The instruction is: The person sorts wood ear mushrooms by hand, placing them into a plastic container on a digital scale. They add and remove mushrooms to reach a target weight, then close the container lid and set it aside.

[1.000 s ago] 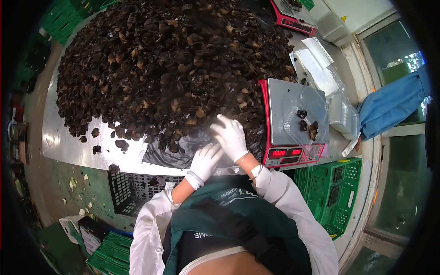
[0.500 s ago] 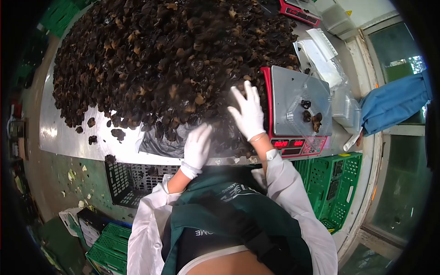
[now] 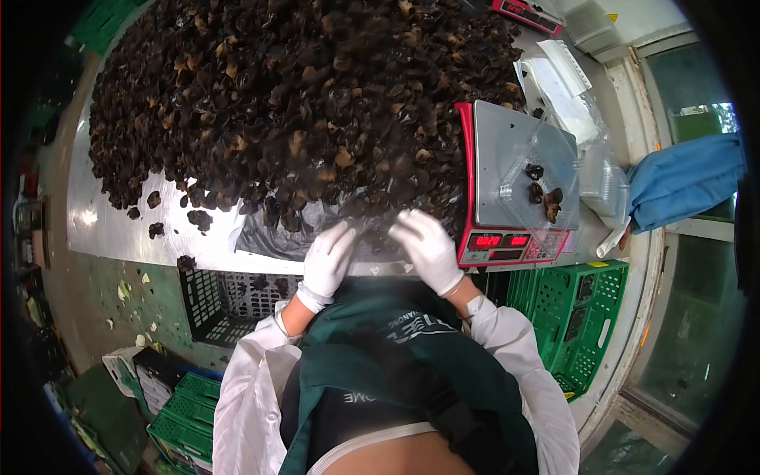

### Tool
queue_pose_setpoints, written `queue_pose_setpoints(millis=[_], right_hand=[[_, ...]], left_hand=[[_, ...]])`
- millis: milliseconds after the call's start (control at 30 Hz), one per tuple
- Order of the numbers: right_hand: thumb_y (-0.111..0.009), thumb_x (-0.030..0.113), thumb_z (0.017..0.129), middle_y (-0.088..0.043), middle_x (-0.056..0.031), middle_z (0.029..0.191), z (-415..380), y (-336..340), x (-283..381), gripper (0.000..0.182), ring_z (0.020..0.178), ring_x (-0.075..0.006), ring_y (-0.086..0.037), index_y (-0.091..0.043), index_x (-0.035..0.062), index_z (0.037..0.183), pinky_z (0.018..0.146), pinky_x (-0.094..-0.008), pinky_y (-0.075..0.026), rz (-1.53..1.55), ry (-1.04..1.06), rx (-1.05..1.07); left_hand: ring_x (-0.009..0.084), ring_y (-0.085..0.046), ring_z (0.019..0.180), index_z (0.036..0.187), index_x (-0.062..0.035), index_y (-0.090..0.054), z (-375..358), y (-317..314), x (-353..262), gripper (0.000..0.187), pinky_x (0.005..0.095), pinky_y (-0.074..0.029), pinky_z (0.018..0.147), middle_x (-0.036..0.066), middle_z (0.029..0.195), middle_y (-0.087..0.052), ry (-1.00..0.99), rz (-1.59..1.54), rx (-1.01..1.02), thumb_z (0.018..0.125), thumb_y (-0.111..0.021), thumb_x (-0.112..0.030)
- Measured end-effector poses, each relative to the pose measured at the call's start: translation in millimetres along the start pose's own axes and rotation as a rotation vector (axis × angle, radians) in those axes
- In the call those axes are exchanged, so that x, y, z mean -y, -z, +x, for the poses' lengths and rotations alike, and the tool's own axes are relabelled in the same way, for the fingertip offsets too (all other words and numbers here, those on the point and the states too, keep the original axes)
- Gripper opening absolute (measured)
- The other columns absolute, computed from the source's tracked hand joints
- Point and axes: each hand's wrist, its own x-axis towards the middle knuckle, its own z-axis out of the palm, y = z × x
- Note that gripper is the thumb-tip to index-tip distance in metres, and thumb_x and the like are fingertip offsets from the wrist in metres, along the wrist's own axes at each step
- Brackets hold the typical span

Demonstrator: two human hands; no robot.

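A large heap of dark brown, fungus-like pieces (image 3: 293, 103) covers much of the metal table (image 3: 103, 229). My left hand (image 3: 328, 257), in a white glove, is at the front edge of the heap, over a dark plastic sheet (image 3: 273, 237); its fingers are extended and nothing shows in it. My right hand (image 3: 427, 249), also gloved, is just left of the scale, fingers extended and slightly curved, nothing visible in it. On the red and grey scale (image 3: 495, 170) lies a clear plastic tray (image 3: 518, 194) with several dark pieces (image 3: 552, 204).
Below the table edge stand a black crate (image 3: 237, 305) at left and green crates (image 3: 586, 317) at right. Stacked clear trays (image 3: 606, 190), a blue cloth (image 3: 685, 182) and a second scale (image 3: 526, 14) lie at the right. Green crates (image 3: 186, 419) stand lower left.
My right hand has drawn back from the heap toward the table's front edge. My left hand has shifted slightly down and to the left.
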Motion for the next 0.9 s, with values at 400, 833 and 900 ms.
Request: queue_pose_setpoints(millis=[400, 833, 900], right_hand=[[-0.064, 0.006, 0.075, -0.055, -0.0058, 0.116, 35, -8, -24, 0.034, 0.104, -0.0266, -0.054, -0.062, 0.0177, 0.108, 0.084, -0.0356, -0.049, -0.035, -0.201, 0.077], [-0.063, 0.026, 0.082, -0.051, -0.0142, 0.126, 42, 3, -23, 0.038, 0.118, -0.0355, -0.046, -0.059, 0.015, 0.119, 0.094, -0.0437, -0.042, -0.096, -0.257, 0.062], [-0.065, 0.036, 0.08, -0.049, -0.016, 0.129, 31, -6, -17, 0.043, 0.12, -0.0374, -0.044, -0.06, 0.0169, 0.118, 0.095, -0.0457, -0.04, -0.124, -0.202, 0.122]], left_hand=[[0.0262, -0.055, 0.089, 0.111, -0.0121, -0.06, 30, 1, 9, 0.041, 0.0341, -0.049, 0.075, 0.007, 0.111, -0.058, 0.006, 0.105, 0.104, 0.071, -0.066, -0.004], [0.031, -0.042, 0.12, 0.125, -0.0141, -0.055, 22, 3, -1, 0.061, 0.0461, -0.028, 0.104, 0.009, 0.133, -0.047, 0.08, 0.286, 0.145, 0.071, -0.071, -0.038], [0.0311, -0.043, 0.12, 0.125, -0.0138, -0.055, 20, -2, 0, 0.061, 0.0459, -0.03, 0.103, 0.009, 0.13, -0.05, 0.009, 0.241, 0.187, 0.072, -0.07, -0.04]])
